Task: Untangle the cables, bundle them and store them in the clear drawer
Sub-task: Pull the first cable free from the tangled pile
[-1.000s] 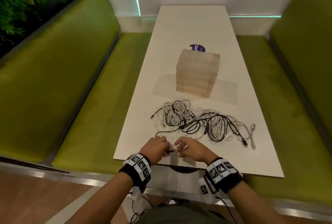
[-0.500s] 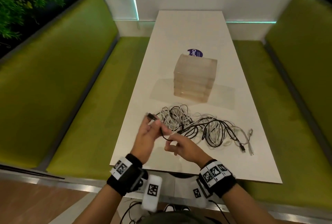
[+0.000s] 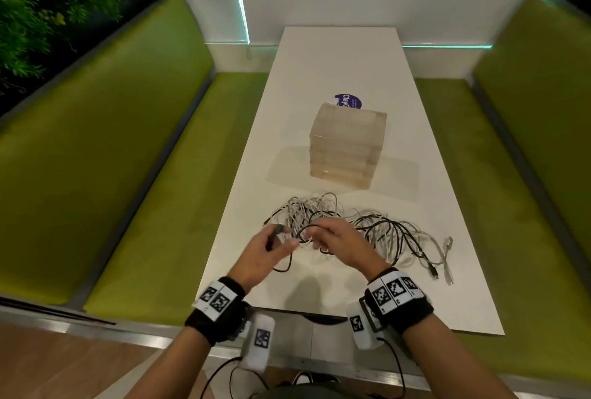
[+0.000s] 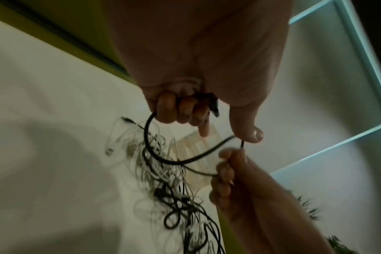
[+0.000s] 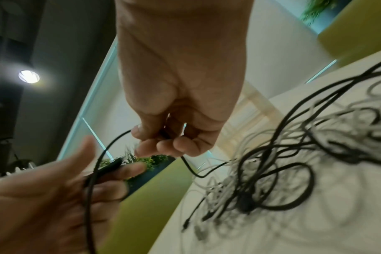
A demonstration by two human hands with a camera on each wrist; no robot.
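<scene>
Head view: left hand [image 3: 265,246] and right hand [image 3: 339,240] hang above the near end of the white worktop [image 3: 335,63], each gripping 1 black cable [image 3: 287,266] that trails into the tangle [image 3: 361,226]. Behind it stands the clear drawer unit [image 3: 347,146], closed.

Left wrist view: fingers [image 4: 178,110] are curled round the cable's plug end [image 4: 213,104].

Right wrist view: thumb and fingers [image 5: 163,146] pinch the strand farther along.

Untangling has barely started, I judge; next comes drawing this cable free without tightening knots.
</scene>
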